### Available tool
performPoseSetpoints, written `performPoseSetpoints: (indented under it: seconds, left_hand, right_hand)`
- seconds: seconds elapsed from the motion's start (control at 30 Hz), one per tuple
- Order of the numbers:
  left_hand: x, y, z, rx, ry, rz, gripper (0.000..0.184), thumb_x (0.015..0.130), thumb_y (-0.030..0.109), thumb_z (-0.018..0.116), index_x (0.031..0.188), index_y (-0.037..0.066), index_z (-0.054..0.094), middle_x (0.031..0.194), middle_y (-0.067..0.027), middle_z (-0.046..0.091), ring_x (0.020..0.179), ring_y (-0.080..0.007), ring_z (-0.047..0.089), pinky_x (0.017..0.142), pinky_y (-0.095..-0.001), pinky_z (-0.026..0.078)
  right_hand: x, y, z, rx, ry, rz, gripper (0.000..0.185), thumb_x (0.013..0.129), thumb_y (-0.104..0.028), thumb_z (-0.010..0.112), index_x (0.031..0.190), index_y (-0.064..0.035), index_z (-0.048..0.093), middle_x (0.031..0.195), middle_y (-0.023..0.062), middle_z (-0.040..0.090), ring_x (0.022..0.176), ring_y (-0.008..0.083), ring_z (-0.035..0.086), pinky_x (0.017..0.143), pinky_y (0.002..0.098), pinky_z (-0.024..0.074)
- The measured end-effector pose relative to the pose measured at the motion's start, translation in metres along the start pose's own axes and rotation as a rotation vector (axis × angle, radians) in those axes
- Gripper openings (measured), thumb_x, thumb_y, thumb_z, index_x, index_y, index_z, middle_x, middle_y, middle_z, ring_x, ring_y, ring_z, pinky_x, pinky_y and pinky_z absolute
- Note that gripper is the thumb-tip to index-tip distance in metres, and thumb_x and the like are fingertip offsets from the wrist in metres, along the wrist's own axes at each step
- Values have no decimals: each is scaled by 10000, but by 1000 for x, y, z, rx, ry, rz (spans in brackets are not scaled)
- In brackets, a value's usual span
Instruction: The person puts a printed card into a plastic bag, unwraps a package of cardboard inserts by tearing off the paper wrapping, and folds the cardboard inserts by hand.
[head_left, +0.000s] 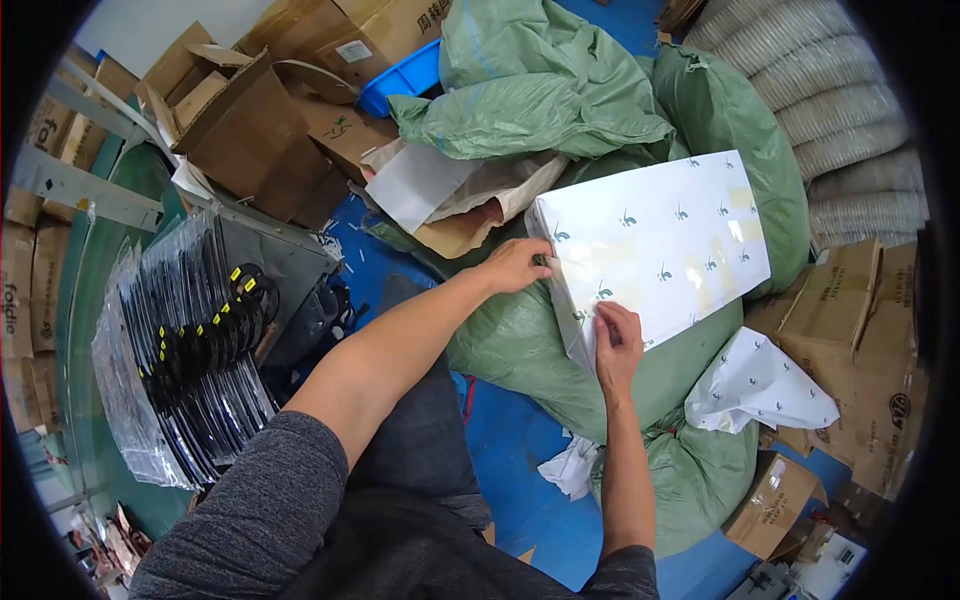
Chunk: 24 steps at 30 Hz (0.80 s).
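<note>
1. Across the centre, green sacks [530, 340] lie beneath your work.
2. Right of centre, your white wrapped parcel [690, 262] rests on them.
3. At its left end, your left hand [514, 266] and right hand [620, 343] sit half-curled at the edges; whether either grips, I cannot tell.
4. You seem to be tidying that end; next calls for steady, light pressure.

A green sack [535, 335] carries the white box [650, 235]; a green bench [150, 507] bears a row of plastic-wrapped packs [190, 370].

Bright even light, soft shadows, fisheye bend — black corners
</note>
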<state>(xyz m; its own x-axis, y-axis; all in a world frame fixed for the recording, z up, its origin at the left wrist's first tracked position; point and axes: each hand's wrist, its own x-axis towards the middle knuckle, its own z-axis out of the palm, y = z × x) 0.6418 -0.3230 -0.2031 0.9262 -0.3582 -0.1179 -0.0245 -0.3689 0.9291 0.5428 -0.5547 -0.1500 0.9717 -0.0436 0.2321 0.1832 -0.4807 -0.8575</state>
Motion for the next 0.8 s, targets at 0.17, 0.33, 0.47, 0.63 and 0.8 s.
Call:
performPoseSetpoints:
  seconds: [0.17,0.33,0.47,0.63,0.8]
  left_hand:
    - [10,-13,12,-5,50,176,194,832,135,761,951,21,657,727,-46,594,613,-155,527,598,-295,430]
    - [8,12,7,-66,-9,-64,205,824,164,785,878,10,661,650,-39,566,569,-144,497,567,-280,413]
    - [7,15,10,-203,-26,-211,239,803,209,808,856,15,678,668,-51,578,596,-164,512,591,-294,435]
    - [6,6,10,-243,36,-180,261,785,234,821,845,14,693,698,-66,593,625,-185,532,611,-310,457]
    - [7,2,13,-162,88,-76,249,785,211,817,819,-1,692,695,-68,587,619,-184,533,604,-308,454]
  right_hand:
    - [65,7,34,-260,-65,-246,321,841,-77,678,1160,-53,703,1150,127,607,961,263,571,846,339,470]
    - [127,8,67,-334,-184,-325,388,761,-213,770,1123,-89,707,1044,103,596,947,272,569,859,365,447]
    - [143,8,71,-391,-258,-233,432,678,-270,839,1051,-102,700,966,76,585,904,262,581,823,366,462]
    - [148,3,77,-400,-272,-164,468,602,-282,889,983,-105,683,904,63,578,832,256,590,777,363,478]
    - [152,2,80,-409,-273,-100,474,571,-257,909,947,-100,667,872,63,575,779,253,591,743,360,486]
